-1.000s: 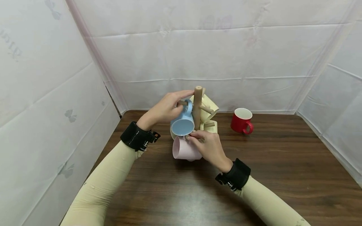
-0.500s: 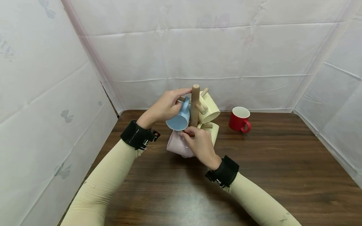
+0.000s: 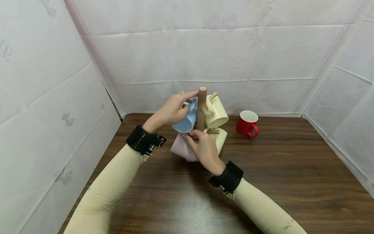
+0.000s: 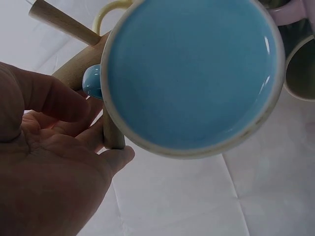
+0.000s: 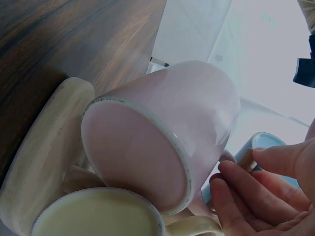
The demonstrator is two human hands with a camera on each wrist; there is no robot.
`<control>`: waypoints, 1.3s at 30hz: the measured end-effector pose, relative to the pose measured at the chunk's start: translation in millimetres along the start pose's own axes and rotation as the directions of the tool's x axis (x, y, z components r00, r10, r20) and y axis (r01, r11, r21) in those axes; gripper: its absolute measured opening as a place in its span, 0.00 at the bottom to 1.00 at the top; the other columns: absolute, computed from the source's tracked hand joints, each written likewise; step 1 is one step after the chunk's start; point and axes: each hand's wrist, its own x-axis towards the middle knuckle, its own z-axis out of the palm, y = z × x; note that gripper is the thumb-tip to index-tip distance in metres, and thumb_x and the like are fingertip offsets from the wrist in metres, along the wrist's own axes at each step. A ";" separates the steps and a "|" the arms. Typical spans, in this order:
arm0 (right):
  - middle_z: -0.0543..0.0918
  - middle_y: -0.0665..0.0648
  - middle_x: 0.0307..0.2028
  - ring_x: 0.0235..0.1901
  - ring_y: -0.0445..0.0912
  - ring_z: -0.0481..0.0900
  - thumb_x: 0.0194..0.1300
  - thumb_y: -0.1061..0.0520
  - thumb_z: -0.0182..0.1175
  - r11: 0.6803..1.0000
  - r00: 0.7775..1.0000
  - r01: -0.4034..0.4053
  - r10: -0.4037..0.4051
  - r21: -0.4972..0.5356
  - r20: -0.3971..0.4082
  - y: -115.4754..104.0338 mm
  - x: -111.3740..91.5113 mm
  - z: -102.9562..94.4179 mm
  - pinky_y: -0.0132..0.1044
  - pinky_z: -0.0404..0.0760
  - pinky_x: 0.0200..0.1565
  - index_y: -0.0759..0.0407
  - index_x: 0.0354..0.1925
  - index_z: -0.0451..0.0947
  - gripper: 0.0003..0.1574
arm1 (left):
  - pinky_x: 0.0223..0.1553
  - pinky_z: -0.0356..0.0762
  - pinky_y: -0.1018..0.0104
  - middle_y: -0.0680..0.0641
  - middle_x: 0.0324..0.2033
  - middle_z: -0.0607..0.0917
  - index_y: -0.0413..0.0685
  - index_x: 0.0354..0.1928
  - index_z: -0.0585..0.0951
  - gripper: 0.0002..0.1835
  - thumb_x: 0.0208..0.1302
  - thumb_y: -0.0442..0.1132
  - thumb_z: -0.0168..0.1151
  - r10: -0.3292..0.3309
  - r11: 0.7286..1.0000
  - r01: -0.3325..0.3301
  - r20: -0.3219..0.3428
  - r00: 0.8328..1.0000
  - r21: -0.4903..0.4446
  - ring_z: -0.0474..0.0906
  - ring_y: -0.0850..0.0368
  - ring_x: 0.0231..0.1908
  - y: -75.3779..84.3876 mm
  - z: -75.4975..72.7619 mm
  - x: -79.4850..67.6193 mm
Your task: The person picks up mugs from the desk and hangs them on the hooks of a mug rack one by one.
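Observation:
A wooden mug tree (image 3: 202,97) stands on the table, hung with several mugs. My left hand (image 3: 172,109) holds its upper part, with fingers round a peg (image 4: 114,130) beside the blue mug's handle. The blue mug (image 3: 184,124) hangs below that hand, mouth toward the left wrist camera. Lower down, my right hand (image 3: 205,148) pinches a wooden peg end (image 5: 247,160) between thumb and fingers. Next to those fingers a pink mug (image 5: 197,98) hangs tilted, its handle mostly hidden. A pale yellow mug (image 3: 217,112) hangs upper right, another yellow mug (image 3: 221,138) beneath.
On the dark wooden table (image 3: 292,162), a red mug (image 3: 245,125) with a white inside stands upright to the right of the tree. The tree's wooden base (image 5: 44,157) shows in the right wrist view. White sheeting (image 3: 163,55) walls off the back and sides.
The mug tree has turned: the yellow mugs show further out to the right, and the blue and pink mugs have swung left. My right hand has moved left with it; both hands stay on the tree.

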 end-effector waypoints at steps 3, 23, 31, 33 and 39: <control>0.85 0.50 0.28 0.27 0.33 0.78 0.56 0.55 0.66 1.000 1.000 0.003 -0.003 0.006 0.013 1.0 -0.8 -1.6 0.31 0.79 0.27 0.57 0.33 0.83 0.07 | 0.44 0.66 0.63 0.44 0.60 0.72 0.43 0.65 0.66 0.31 0.56 0.23 0.43 -0.004 1.000 0.004 -0.005 1.000 -0.004 0.72 0.58 0.40 -0.1 2.0 0.0; 0.84 0.50 0.35 0.31 0.36 0.77 0.60 0.57 0.62 0.979 0.973 0.177 -0.189 0.098 0.131 21.5 -8.4 -27.9 0.31 0.78 0.29 0.57 0.41 0.83 0.10 | 0.65 0.50 0.56 0.43 0.62 0.69 0.41 0.62 0.69 0.21 0.69 0.35 0.45 0.145 0.979 -0.109 -0.215 0.966 0.172 0.55 0.57 0.64 -9.6 18.9 -13.6; 0.83 0.51 0.36 0.38 0.40 0.76 0.56 0.58 0.65 0.942 0.942 0.310 -0.322 0.125 0.091 42.5 -8.3 -48.6 0.38 0.79 0.35 0.58 0.43 0.82 0.14 | 0.63 0.55 0.51 0.45 0.66 0.63 0.48 0.63 0.69 0.23 0.68 0.45 0.50 0.104 0.973 -0.029 -0.324 0.940 0.227 0.55 0.53 0.64 -20.1 21.8 -30.0; 0.83 0.51 0.36 0.40 0.41 0.76 0.54 0.60 0.67 0.931 0.932 0.344 -0.354 0.125 0.075 49.9 -7.7 -53.5 0.39 0.79 0.37 0.58 0.43 0.82 0.15 | 0.62 0.57 0.52 0.45 0.66 0.62 0.48 0.63 0.70 0.23 0.67 0.46 0.51 0.102 0.973 -0.021 -0.351 0.931 0.228 0.55 0.52 0.65 -23.5 23.0 -34.8; 0.83 0.52 0.37 0.39 0.45 0.75 0.49 0.64 0.68 0.903 0.905 0.423 -0.425 0.077 0.010 67.6 -3.6 -70.0 0.36 0.76 0.30 0.57 0.42 0.82 0.18 | 0.62 0.59 0.51 0.44 0.67 0.59 0.47 0.63 0.70 0.24 0.66 0.46 0.53 0.082 0.974 0.017 -0.420 0.904 0.227 0.54 0.50 0.65 -34.7 27.0 -50.3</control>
